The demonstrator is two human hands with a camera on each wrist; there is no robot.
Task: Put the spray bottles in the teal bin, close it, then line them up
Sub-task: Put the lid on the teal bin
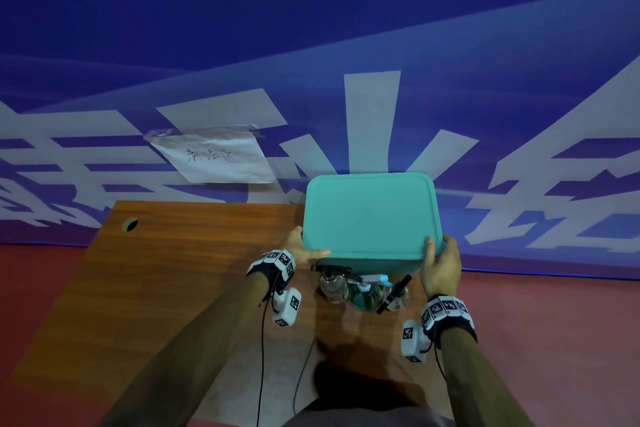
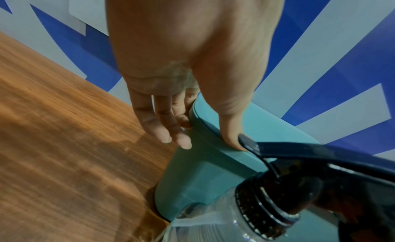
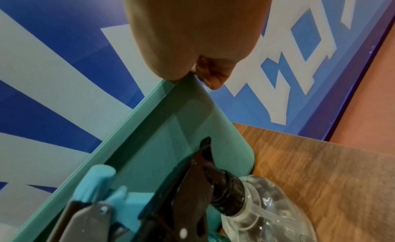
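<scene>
The teal bin (image 1: 381, 265) stands on the wooden table (image 1: 173, 270) with its teal lid (image 1: 370, 215) lying on top. My left hand (image 1: 310, 248) holds the lid's near left corner, thumb on top and fingers down the side (image 2: 205, 137). At the near right corner my right hand (image 1: 440, 248) grips the lid, thumb above and fingers curled round the rim (image 3: 193, 78). Three spray bottles stand on the table just in front of the bin: a clear one with a black head (image 1: 334, 284), a green one with a light blue head (image 1: 365, 295), and another clear one (image 1: 398, 298).
A blue and white banner wall rises right behind the table, with a handwritten paper note (image 1: 214, 156) taped to it. The table has a cable hole (image 1: 130, 224) at its far left. Its right edge runs close beside the bin, with red floor (image 1: 554, 340) beyond.
</scene>
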